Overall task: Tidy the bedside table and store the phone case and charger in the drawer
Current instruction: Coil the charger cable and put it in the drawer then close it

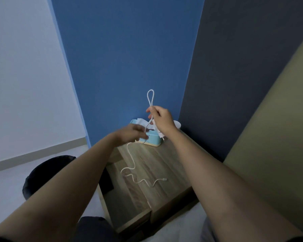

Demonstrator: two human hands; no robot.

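Two hands up, left hand (133, 133) and right hand (162, 119); one white charger cable (133, 165), one blue tissue box (153, 139), one white cup (177, 124), one wooden surface (147, 172).

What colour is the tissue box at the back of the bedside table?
Light blue with a cream base, seen in the head view: tissue box.

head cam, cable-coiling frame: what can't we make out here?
- Left hand: motion-blurred, so its grip on the charger cable is unclear.
- Tissue box: partly hidden behind both hands; the dark item on it is unreadable.
- White cup: mostly hidden by the right hand.
- Cable connector: too small to tell its type.
- Open drawer: the left forearm covers part of its inside; the dark item there is unidentifiable.
- Phone case: not identifiable.
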